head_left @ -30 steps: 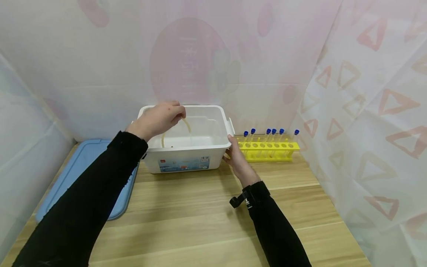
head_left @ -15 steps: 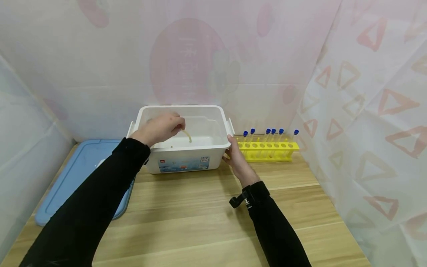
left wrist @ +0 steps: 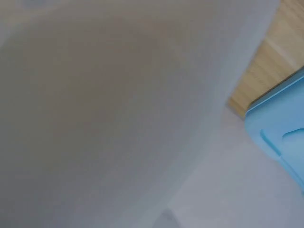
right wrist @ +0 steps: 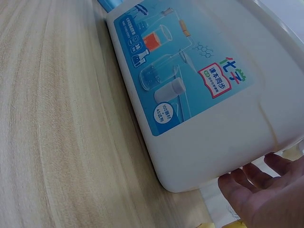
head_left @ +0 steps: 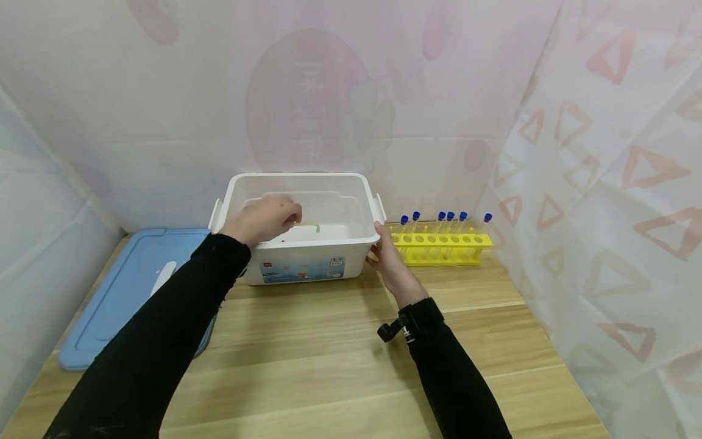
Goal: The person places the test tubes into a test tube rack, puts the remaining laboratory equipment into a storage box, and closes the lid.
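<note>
Inside the white storage box (head_left: 307,259), my left hand (head_left: 262,218) is lowered below the rim and pinches a thin, yellowish rubber tube (head_left: 314,225). One curved end of the tube shows past the fingers; the rest is hidden by the hand. My right hand (head_left: 393,268) holds the box at its right front corner, and its fingertips are against the side wall in the right wrist view. A blue chemistry label (right wrist: 175,61) covers much of the box's front. The left wrist view is mostly blocked by a blurred pale surface.
Left of the box lies a blue lid (head_left: 126,280), partly under the left sleeve, with a white patch on it. To the right, a yellow rack (head_left: 441,241) holds several blue-capped test tubes. Patterned sheets (head_left: 307,73) stand behind the wooden table (head_left: 307,353).
My left hand has moved down into the box with the rubber tube, whose visible end now sits lower. The right hand has stayed at the corner.
</note>
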A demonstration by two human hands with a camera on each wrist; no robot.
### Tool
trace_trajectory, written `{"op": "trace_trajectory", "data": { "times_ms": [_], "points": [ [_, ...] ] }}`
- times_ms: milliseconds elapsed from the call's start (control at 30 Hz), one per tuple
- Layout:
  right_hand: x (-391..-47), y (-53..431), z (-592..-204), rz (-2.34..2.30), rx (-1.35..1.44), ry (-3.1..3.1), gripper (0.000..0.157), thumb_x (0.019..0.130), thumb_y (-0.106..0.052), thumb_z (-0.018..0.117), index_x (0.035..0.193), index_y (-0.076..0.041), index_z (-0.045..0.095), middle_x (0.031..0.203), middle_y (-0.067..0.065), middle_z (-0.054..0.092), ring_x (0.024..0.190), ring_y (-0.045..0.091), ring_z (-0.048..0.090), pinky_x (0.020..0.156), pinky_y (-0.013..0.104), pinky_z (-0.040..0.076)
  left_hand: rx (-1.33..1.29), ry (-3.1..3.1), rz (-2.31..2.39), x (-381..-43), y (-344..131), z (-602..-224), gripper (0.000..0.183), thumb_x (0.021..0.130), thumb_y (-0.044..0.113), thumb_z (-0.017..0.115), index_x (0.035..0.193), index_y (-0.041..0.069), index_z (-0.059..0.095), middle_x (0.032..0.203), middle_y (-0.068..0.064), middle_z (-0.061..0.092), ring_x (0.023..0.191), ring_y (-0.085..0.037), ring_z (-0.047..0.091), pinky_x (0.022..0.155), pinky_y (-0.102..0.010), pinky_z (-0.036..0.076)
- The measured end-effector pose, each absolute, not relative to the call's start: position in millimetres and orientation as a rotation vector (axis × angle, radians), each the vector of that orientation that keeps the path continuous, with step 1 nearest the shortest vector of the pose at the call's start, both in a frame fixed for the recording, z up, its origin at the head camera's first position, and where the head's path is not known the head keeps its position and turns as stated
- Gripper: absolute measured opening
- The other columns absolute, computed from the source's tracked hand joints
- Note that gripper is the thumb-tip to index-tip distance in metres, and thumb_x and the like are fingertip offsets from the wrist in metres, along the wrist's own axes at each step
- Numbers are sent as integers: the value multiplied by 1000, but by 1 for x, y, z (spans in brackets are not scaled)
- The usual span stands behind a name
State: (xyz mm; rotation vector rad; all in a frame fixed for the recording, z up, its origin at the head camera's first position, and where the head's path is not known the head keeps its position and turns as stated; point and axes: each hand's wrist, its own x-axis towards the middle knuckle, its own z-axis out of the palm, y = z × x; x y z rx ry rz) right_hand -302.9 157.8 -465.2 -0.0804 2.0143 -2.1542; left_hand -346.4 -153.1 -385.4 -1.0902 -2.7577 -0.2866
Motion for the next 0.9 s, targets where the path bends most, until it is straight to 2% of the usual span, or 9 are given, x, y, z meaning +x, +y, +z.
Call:
{"op": "trace_trajectory", "data": {
  "times_ms": [267, 500, 600, 900],
  "points": [
    [-303, 157, -466, -2151, -100, 2005, 91, 95, -81, 36, 167, -27, 23, 171, 11, 18, 153, 36, 22, 119, 63, 26, -1085, -2878, -214, -344, -160, -391, 14, 98, 3, 66, 111, 3, 73, 105, -13, 70, 93, -27, 63, 83, -41, 54],
    [-303, 156, -467, -2160, -113, 2002, 91, 95, -81, 37, 167, -27, 22, 171, 13, 17, 153, 37, 22, 119, 64, 25, -1032, -3204, -167, -341, -164, -388, 33, 104, 17, 64, 133, 0, 65, 124, -19, 67, 114, -34, 62, 98, -48, 51],
    [-304, 156, -467, -2154, -111, 2005, 92, 94, -83, 37, 167, -28, 22, 171, 13, 17, 153, 37, 22, 119, 63, 26, -1029, -3253, -134, -339, -166, -388, 37, 106, 20, 60, 136, -1, 63, 132, -20, 65, 121, -37, 60, 104, -50, 49],
    [-303, 154, -467, -2159, -92, 2000, 91, 94, -82, 38, 167, -30, 23, 171, 11, 17, 153, 37, 22, 119, 64, 26, -892, -3133, -265, -344, -168, -386, 42, 108, 22, 56, 143, -1, 58, 141, -24, 58, 128, -40, 55, 105, -53, 47]
  ]
}}
